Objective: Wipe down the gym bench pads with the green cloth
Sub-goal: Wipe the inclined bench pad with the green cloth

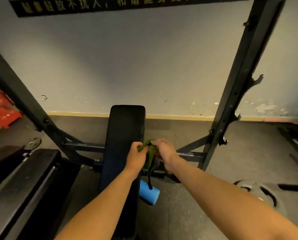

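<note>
long smooth black bench pad (pixel 124 134) just left of fingers | left hand (pixel 136 157) fingers curled, pinching cloth | soft crumpled green cloth (pixel 150 154) between both hands, hanging down | right hand (pixel 164 150) fingers curled on it too | round blue foam roll (pixel 149 194) below fingers

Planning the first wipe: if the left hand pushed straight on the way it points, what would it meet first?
Likely the right hand, gripping the same bunched green cloth just ahead; the long black bench pad lies below, depth unclear.

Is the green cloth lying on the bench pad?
No, the left hand and right hand hold the cloth bunched between them, beside the pad.
</note>
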